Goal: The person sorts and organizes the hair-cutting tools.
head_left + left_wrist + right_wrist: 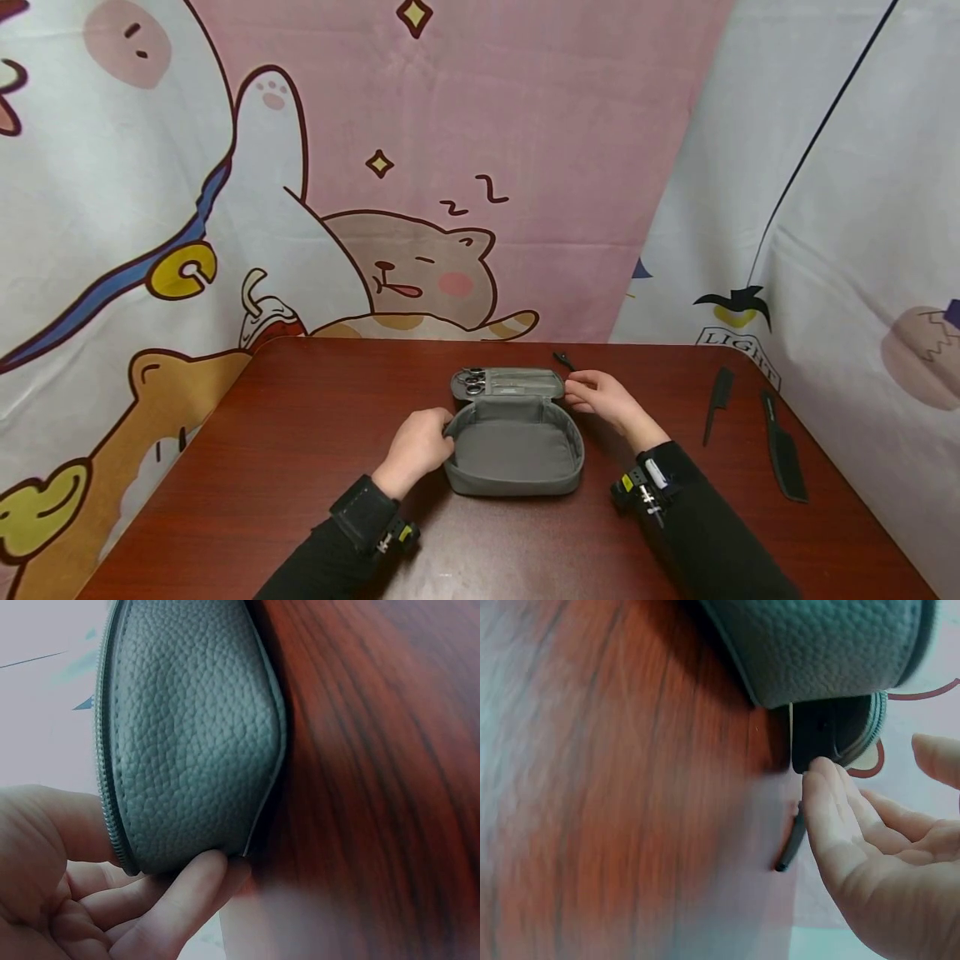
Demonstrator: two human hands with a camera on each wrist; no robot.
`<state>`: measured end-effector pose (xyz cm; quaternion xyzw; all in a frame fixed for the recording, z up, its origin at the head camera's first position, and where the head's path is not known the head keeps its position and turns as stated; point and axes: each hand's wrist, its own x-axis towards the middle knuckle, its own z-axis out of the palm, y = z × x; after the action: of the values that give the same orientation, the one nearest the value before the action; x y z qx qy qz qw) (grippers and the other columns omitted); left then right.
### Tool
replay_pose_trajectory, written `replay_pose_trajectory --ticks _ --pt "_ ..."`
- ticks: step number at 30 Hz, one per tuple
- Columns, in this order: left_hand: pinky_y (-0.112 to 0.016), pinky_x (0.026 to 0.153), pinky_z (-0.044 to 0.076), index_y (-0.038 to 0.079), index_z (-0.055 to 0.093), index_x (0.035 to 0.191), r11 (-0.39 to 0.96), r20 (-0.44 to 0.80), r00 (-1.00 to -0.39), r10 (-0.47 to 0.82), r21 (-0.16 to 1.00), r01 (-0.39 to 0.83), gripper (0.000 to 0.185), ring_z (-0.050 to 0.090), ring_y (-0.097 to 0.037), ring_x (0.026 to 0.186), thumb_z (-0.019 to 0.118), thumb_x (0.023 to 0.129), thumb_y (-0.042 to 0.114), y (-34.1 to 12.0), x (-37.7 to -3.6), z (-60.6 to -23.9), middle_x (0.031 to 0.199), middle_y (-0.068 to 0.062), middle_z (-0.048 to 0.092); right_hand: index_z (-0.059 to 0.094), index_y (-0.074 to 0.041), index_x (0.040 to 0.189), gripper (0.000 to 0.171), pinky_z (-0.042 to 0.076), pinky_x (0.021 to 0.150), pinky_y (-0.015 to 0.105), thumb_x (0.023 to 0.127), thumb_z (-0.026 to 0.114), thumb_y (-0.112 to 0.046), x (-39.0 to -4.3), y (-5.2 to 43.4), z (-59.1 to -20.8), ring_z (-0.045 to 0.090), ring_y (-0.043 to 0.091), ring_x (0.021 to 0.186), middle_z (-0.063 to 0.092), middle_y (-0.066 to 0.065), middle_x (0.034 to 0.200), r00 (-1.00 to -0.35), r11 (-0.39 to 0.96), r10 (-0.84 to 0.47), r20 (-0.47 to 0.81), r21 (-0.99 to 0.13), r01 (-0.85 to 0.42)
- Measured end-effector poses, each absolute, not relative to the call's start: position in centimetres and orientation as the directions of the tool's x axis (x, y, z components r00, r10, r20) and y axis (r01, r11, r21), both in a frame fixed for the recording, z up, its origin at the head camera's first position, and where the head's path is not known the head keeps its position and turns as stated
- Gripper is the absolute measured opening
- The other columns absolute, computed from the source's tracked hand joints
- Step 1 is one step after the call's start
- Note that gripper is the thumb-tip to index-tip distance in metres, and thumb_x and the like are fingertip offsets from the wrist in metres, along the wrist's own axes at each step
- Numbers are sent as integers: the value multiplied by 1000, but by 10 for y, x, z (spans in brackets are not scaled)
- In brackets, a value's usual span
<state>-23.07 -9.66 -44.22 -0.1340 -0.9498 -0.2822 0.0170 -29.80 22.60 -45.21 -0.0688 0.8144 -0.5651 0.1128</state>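
A grey zip case of pebbled leather stands unzipped on the table, its lid folded back toward the wall. Scissors sit at the left of the lid, beside a clear-looking pocket. My left hand grips the case's left back corner; in the left wrist view the fingers curl at the end of the leather wall. My right hand is at the lid's right end. The right wrist view shows its nearly straight fingertips touching the lid's dark edge, with the thumb held apart.
A small black tool lies behind the right hand, partly hidden. Toward the table's right edge lie a dark comb with a tapering tail and a broad dark comb-like tool. A cartoon-printed cloth hangs behind the brown table.
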Motion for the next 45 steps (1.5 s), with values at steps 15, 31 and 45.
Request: replay_pose_trajectory --ticks 15,31,45 --pt "-30 56 41 3 70 93 810 107 -964 244 524 263 11 49 -14 60 70 82 0 -95 -231 -440 74 0 59 38 9 145 71 44 97 55 97 63 -37 -287 255 -440 52 45 122 52 32 134 -994 673 -107 27 -734 -93" --pt "-29 56 40 2 71 96 808 105 -964 246 526 264 15 49 -14 59 69 82 -2 -95 -229 -438 74 0 60 35 17 141 76 38 97 63 97 63 -38 -275 304 -430 44 53 122 42 39 137 -994 821 -13 107 -567 -72" --pt "-30 56 41 2 71 98 810 102 -963 247 524 264 16 49 -14 60 69 83 0 -95 -230 -440 76 0 61 30 19 142 84 39 93 67 95 59 -44 -270 346 -429 41 58 120 36 44 136 -991 875 135 23 -472 108"
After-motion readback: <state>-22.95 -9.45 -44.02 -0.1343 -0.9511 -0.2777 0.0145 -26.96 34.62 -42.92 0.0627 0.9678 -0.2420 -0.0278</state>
